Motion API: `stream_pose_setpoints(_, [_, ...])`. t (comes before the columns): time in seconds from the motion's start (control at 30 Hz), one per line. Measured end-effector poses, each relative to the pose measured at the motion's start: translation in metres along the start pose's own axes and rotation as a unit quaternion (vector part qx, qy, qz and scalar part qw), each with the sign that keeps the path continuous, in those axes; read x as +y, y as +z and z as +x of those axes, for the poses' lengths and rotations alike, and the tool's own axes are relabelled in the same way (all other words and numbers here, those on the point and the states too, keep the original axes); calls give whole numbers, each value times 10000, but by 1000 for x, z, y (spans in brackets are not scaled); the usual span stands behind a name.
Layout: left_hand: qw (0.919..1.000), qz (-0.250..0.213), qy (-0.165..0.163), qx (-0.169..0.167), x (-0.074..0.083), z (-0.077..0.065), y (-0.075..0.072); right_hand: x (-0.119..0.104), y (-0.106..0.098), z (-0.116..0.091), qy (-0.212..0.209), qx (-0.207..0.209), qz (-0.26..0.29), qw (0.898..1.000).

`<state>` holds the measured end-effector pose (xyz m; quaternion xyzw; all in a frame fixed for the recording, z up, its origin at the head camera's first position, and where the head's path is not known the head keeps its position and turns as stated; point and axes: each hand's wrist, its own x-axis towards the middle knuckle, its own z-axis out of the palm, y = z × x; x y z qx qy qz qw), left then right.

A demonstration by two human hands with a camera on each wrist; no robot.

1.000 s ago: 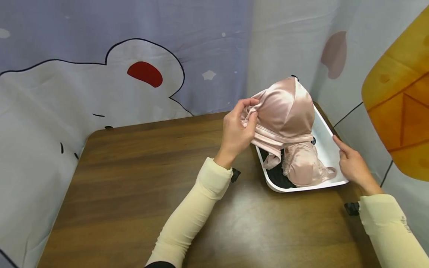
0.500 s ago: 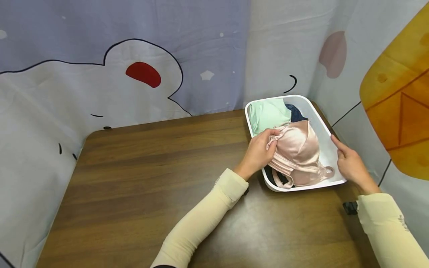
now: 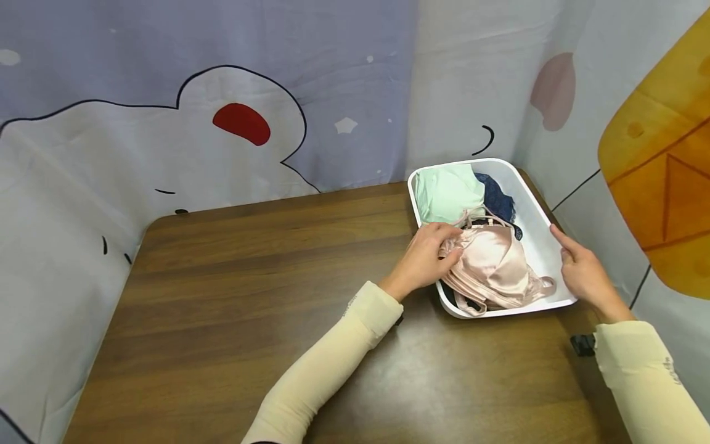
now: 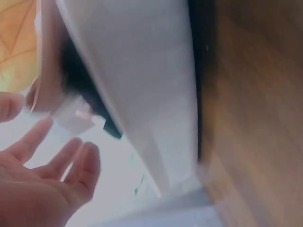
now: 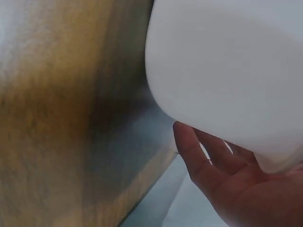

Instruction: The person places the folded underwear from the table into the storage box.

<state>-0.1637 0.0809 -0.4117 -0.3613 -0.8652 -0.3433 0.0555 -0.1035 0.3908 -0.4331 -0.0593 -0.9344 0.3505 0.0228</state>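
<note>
A pink satin bra lies in the near part of a white tray, over other pink fabric with a lace-like edge. My left hand is over the tray's left rim, its fingers loosely bent at the bra's left edge. In the left wrist view, the fingers of this left hand are spread with nothing between them. On the right side, my right hand holds the tray's rim. The right wrist view has the fingers of that right hand against the tray's outer wall; the thumb is hidden there.
Mint-green folded fabric fills the tray's far left, beside dark blue lacy fabric. The tray stands at the back right of a brown wooden table. Printed curtains hang close behind and at the right.
My left hand has lowered the pink bra into the tray from above and let go of it. The mint and blue fabrics have come into sight. My right hand stays at the rim.
</note>
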Motion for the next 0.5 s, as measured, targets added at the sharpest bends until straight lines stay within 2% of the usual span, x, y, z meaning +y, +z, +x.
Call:
stream_pose_setpoints(0.17, [9992, 196, -278, 199, -13, -15, -29, -1, -3, 9, 30, -195, -190, 9996])
stream_pose_setpoints(0.3, [9976, 377, -544, 223, -28, -36, -55, -6, -12, 10, 97, -492, -319, 9982])
stream_pose_setpoints(0.4, [9942, 650, -828, 233, -42, -56, -81, -16, -20, 11, -197, -430, -418, 9980])
stream_pose_setpoints(0.5, [9870, 1101, -1154, 199, -56, -74, -107, -35, -28, 12, -541, -156, -555, 9969])
